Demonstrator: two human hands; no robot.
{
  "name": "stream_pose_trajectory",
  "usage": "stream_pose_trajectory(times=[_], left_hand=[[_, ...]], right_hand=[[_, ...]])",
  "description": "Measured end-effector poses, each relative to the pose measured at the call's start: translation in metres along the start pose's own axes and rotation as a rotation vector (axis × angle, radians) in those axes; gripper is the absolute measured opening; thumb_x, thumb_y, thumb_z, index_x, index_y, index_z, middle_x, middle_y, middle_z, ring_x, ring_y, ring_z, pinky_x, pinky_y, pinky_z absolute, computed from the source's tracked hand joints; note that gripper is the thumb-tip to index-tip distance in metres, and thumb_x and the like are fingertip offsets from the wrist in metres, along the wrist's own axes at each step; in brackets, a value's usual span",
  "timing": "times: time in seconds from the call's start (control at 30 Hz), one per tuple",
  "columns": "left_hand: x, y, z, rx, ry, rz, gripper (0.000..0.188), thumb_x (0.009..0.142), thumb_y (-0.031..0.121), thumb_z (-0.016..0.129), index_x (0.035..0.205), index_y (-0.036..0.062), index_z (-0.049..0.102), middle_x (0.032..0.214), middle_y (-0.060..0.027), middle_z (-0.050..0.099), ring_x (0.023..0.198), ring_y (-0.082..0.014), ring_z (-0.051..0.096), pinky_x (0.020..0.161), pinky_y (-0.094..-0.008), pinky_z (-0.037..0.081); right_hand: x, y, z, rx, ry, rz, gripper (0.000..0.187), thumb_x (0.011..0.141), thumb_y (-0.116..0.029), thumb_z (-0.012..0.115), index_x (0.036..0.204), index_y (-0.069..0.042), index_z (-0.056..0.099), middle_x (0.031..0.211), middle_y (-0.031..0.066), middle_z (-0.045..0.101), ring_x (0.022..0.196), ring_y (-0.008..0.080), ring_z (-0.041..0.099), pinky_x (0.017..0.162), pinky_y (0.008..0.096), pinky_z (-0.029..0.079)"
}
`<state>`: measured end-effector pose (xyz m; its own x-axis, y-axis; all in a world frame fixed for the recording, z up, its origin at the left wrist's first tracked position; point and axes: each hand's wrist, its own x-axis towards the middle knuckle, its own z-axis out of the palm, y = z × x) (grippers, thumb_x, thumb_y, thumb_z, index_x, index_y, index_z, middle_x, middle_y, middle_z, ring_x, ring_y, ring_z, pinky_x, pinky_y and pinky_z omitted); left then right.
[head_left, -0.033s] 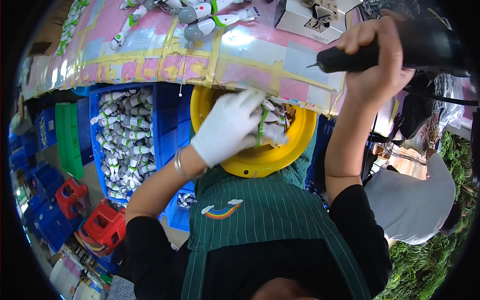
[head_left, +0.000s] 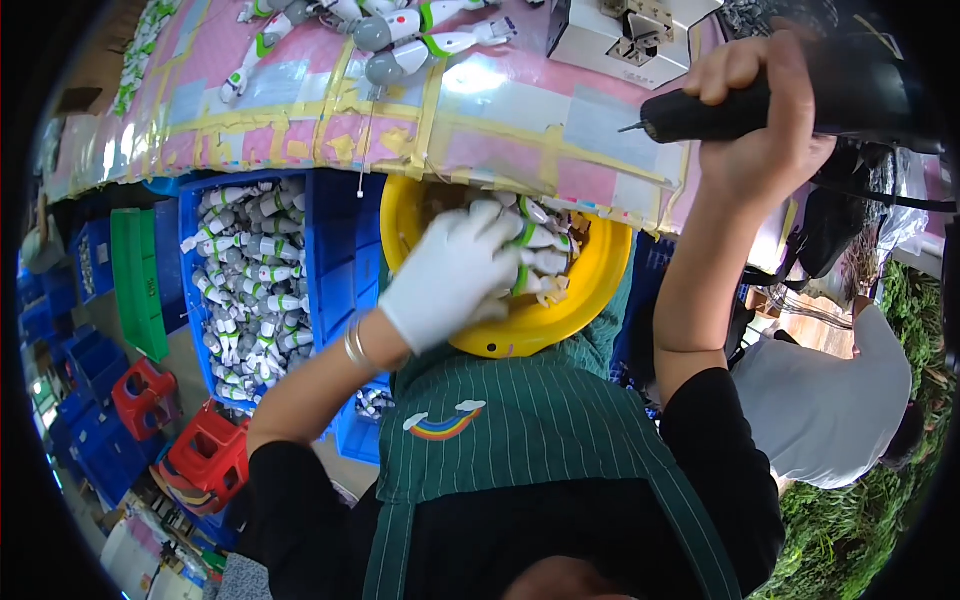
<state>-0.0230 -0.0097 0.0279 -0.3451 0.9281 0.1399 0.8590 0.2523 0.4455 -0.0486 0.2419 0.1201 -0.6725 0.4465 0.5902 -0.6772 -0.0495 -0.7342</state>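
Note:
My left hand (head_left: 450, 275), in a white glove, reaches into a yellow bowl (head_left: 592, 300) on my lap. Its fingers are curled around a white-and-green toy part (head_left: 530, 262) from the heap in the bowl. My right hand (head_left: 765, 140) is bare and raised at the table's edge. It grips a black electric screwdriver (head_left: 700, 112) whose bit points left. I wear a green striped apron over black sleeves.
A pink table (head_left: 500, 130) patched with yellow tape carries assembled toy figures (head_left: 400, 30) and a pale machine box (head_left: 620, 35). A blue crate (head_left: 250, 290) of toy parts stands to my left, with a green crate (head_left: 135, 280) and red stools (head_left: 210, 450). A person in a white shirt (head_left: 830, 400) bends at right.

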Motion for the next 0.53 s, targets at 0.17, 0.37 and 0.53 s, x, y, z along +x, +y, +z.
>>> stream_pose_trajectory(times=[0.17, 0.37, 0.53], left_hand=[[-0.022, 0.011, -0.011, -0.297, -0.117, -0.078, 0.061, 0.068, 0.036, 0.080, 0.115, 0.0061, 0.054, 0.117, -0.0144, 0.058, 0.113, -0.0347, 0.055, 0.100, -0.0465, 0.042], [0.024, -0.066, -0.041, 0.055, 0.625, -0.291, 0.038, 0.074, 0.017, 0.075, 0.108, 0.0055, 0.064, 0.111, -0.0136, 0.062, 0.107, -0.0350, 0.057, 0.095, -0.0440, 0.044], [0.071, -0.112, -0.057, 0.404, 0.217, -0.517, 0.042, 0.078, 0.018, 0.074, 0.118, 0.0112, 0.063, 0.114, -0.0158, 0.062, 0.109, -0.0315, 0.058, 0.096, -0.0450, 0.044]], right_hand=[[0.024, 0.008, -0.002, -0.019, -0.001, -0.065, 0.018, 0.091, -0.006, 0.059, 0.105, 0.004, 0.057, 0.064, 0.0103, 0.052, 0.051, 0.0204, 0.051, 0.053, 0.0377, 0.048], [0.056, 0.018, 0.035, -0.102, 0.198, -0.138, 0.015, 0.088, -0.001, 0.065, 0.099, 0.003, 0.055, 0.061, 0.0043, 0.054, 0.046, 0.0131, 0.053, 0.046, 0.0259, 0.042], [0.054, 0.042, 0.029, -0.315, 0.186, -0.074, 0.016, 0.084, 0.000, 0.071, 0.090, -0.001, 0.056, 0.063, 0.0002, 0.056, 0.046, 0.0081, 0.053, 0.044, 0.0231, 0.042]])
